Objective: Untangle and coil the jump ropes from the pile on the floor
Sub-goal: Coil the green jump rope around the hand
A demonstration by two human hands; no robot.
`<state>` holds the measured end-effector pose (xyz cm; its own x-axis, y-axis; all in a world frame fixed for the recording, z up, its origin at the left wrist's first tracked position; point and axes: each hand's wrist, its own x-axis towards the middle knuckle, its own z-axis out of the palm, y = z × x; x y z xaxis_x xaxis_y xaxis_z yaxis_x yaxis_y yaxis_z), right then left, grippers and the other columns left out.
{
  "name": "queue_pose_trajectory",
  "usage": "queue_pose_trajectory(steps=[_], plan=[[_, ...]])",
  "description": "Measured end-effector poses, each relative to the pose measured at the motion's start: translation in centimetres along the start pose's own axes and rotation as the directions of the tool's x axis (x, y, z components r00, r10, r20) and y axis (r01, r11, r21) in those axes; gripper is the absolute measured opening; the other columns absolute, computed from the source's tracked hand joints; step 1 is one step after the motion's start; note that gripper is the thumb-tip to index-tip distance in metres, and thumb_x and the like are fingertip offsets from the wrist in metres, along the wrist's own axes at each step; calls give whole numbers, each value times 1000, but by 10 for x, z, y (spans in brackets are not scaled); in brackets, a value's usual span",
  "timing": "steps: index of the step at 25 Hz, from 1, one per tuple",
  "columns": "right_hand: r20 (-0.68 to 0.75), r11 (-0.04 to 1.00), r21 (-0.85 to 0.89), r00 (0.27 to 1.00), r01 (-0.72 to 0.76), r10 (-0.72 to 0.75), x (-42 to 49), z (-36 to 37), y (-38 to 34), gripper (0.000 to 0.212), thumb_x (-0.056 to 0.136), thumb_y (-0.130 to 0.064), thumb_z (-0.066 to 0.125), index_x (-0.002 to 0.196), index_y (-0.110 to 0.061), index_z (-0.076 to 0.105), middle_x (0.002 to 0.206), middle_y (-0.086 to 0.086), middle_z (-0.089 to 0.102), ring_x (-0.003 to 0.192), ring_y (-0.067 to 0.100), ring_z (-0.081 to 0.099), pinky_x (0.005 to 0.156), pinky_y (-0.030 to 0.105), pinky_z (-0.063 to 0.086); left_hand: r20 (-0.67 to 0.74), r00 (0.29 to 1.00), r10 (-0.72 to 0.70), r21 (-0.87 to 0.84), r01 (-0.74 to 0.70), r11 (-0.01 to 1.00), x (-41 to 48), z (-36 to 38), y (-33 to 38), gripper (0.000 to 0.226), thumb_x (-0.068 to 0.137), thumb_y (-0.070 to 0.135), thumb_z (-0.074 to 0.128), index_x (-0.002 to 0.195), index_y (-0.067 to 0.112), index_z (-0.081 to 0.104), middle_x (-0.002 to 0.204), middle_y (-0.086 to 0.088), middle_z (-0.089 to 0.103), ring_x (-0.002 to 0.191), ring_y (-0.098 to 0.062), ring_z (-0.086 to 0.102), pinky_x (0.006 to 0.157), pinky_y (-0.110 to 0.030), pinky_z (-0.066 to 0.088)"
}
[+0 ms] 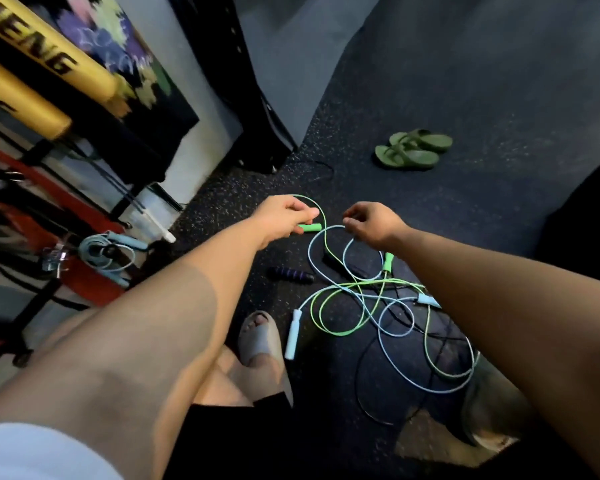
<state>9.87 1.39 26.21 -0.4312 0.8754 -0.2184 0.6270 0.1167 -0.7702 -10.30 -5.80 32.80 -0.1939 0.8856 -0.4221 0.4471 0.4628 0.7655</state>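
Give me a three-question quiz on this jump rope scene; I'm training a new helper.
1. True or false: the left hand holds a green handle.
2. Which rope is already coiled at left: A green, B light blue, C black?
3. What footwear lies on the floor beyond the pile?

Key: 1 true. 2 B. 3 green sandals.

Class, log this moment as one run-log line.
left hand: grips bright green plastic rope handle | right hand: pinches thin pale blue cord | ropes: tangled on floor
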Motion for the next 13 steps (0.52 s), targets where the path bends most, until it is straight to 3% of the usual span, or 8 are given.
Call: queue_pose_trajectory(steps=[5, 8, 13], plan=[[70, 997, -10, 994, -82, 82, 8, 30, 44, 17, 93, -30, 64, 106, -21, 69, 96, 4, 75, 84, 22, 72, 72, 30, 55, 75, 990, -122, -105, 129, 986, 24, 43, -53, 20, 95, 37, 68, 104, 19, 66, 99, 1, 73, 83, -15, 66, 80, -31, 47], [118, 991, 0, 984, -136, 135, 20, 54, 67, 17, 91, -33, 65, 105, -24, 69, 95, 3, 75, 83, 22, 72, 82, 43, 59, 108, 972, -207, -64, 215, 975, 44, 54, -89, 27, 94, 40, 69, 108, 17, 68, 100, 2, 74, 80, -13, 67, 72, -29, 46], [169, 982, -34, 967, -185, 188, 53, 85, 93, 15, 91, -33, 64, 104, -26, 68, 101, 3, 74, 92, 21, 69, 88, 37, 56, 111, 958, -266, -88, 276, 957, 98, 67, -129, 27, 94, 33, 70, 108, 10, 68, 95, -3, 72, 72, -12, 64, 47, -10, 44]])
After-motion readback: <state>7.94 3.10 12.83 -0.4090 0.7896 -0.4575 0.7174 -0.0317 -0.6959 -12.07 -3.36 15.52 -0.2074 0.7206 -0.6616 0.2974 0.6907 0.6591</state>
